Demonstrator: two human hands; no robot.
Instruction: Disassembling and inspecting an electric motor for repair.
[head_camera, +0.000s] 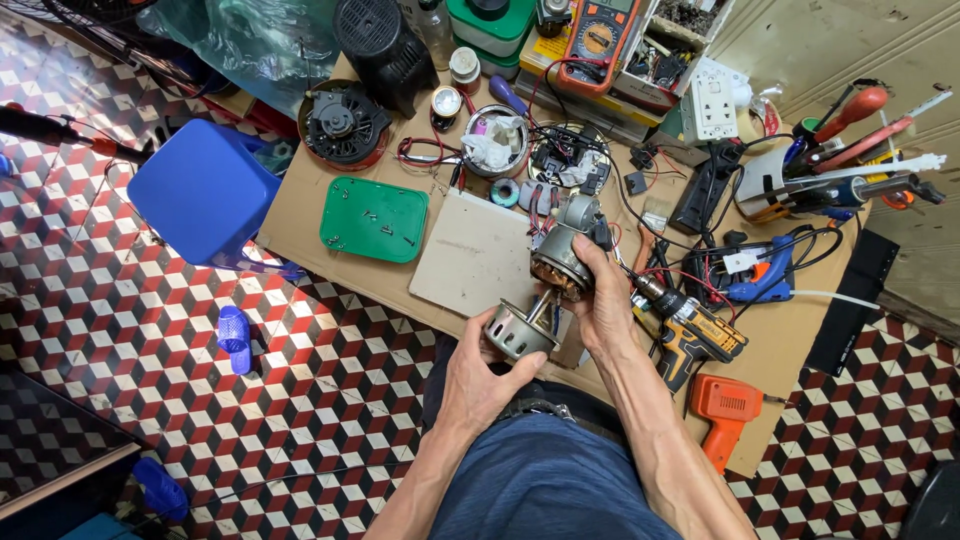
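Head view, left to right: blue plastic stool (203, 190) standing on tiled floor; green oval lid (374, 218) lying on cardboard sheet (300, 200); left hand (480, 375) gripping grey rotor housing (516, 332); right hand (603, 300) clasping copper-wound motor (562, 262), shaft joining both, above board edge; yellow drill (690, 335) lying beside, partly hidden by wrist; orange drill (727, 412) lying beyond it.

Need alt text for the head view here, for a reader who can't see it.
Seen from above, a seated person's left hand grips a slotted metal housing on a shaft, while the right hand holds a small electric motor with exposed copper windings. Around them, a cardboard-covered worktop is crowded with a green lid, cordless drill, multimeter and tools.
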